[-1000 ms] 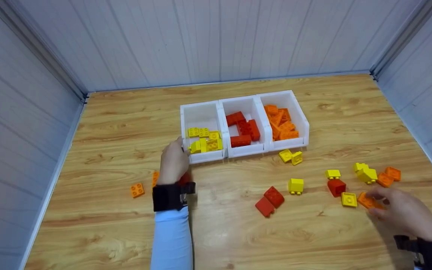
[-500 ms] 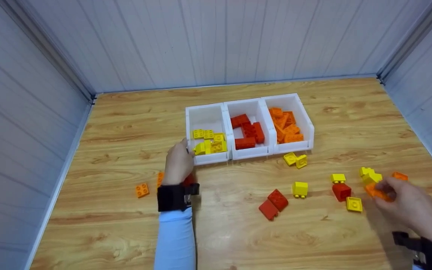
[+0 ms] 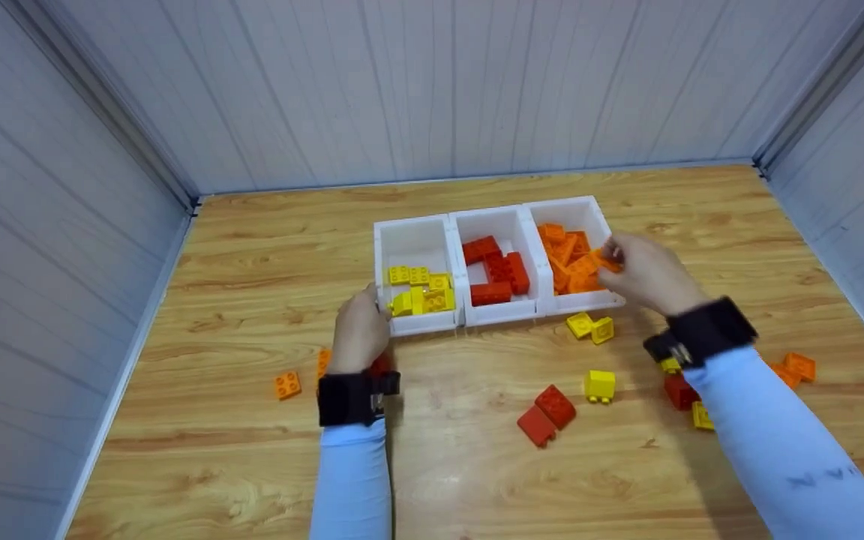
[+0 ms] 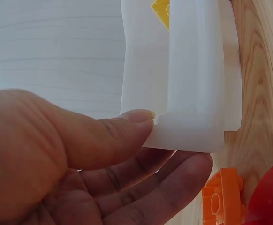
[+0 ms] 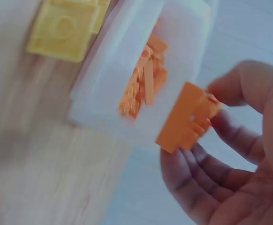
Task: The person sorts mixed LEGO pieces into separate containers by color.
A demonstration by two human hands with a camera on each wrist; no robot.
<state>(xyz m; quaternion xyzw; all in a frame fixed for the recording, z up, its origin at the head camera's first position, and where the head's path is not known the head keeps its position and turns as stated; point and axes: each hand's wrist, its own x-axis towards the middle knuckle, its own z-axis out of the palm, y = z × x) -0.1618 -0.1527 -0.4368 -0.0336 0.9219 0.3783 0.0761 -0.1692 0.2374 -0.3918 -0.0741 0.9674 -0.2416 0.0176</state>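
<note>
The table (image 3: 469, 480) has a wood-grain top. A pale back wall (image 3: 447, 90), left wall (image 3: 42, 262) and right wall (image 3: 852, 195) border it.

Room to pass lies behind the white bins (image 3: 503, 311); yellow bricks (image 3: 580, 325) partly block their near side.

Soft light, faint glare on tabletop (image 3: 451, 480), right wrist view — blurred

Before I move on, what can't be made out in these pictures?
Head view: part of a red block, hidden by the left grip and strap.
Left wrist view: the red piece's full shape, cut off by the edges.
Right wrist view: whether the held orange piece is one block or two, blurred.
</note>
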